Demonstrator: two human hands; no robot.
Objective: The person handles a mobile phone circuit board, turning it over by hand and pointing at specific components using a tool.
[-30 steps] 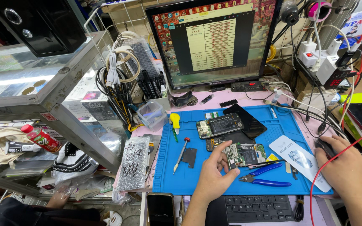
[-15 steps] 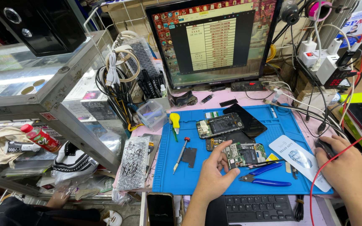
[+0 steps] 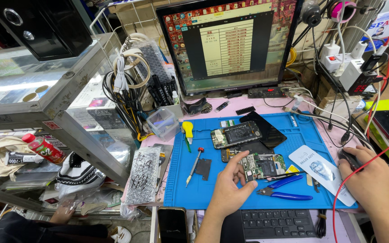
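Note:
My left hand (image 3: 228,189) rests on the blue work mat (image 3: 190,189), its thumb and fingers pinching the left edge of a small green circuit board (image 3: 266,165). My right hand (image 3: 371,180) lies at the mat's right edge, cupped over a dark computer mouse (image 3: 348,157). A red wire (image 3: 361,168) crosses over that hand. Behind the board lies an opened phone body (image 3: 236,133) beside a black phone panel (image 3: 267,128). Blue-handled cutters (image 3: 284,194) and tweezers (image 3: 284,181) lie just right of my left hand.
A monitor (image 3: 228,45) showing a table stands behind the mat. A red-capped screwdriver (image 3: 194,165), a dark metal plate (image 3: 202,168) and a white card (image 3: 323,173) lie on the mat. A keyboard (image 3: 278,222) and a phone (image 3: 173,225) sit at the front edge. A glass cabinet (image 3: 46,85) stands left.

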